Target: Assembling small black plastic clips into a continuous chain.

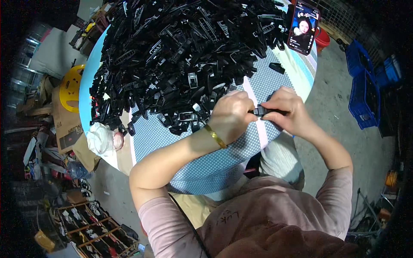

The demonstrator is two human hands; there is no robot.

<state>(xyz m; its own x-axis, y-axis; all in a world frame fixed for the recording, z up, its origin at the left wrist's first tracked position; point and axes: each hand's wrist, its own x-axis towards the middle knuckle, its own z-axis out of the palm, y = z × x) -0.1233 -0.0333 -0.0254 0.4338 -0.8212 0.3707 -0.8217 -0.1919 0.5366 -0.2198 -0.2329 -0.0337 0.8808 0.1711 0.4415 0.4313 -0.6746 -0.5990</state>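
The head view showed a small black plastic clip just right of the middle of the frame, above the near part of a cloth-covered worktop. The left hand had its thumb and fingers closed on the clip's left end; the right hand pinched the opposite end between thumb and forefinger. Gripping it from both sides probably kept so small a piece steady and let force be applied from either end, though the fingers hid how its parts met.

A heap of black plastic and metal pieces spread across the top and left of the worktop, likely placed there to be within reach while the near cloth gave the hands room. One loose black piece lay apart, above the right hand. A smartphone stood at the upper right, its screen facing the person, presumably for easy viewing. A white plastic bag sat at the worktop's left edge.
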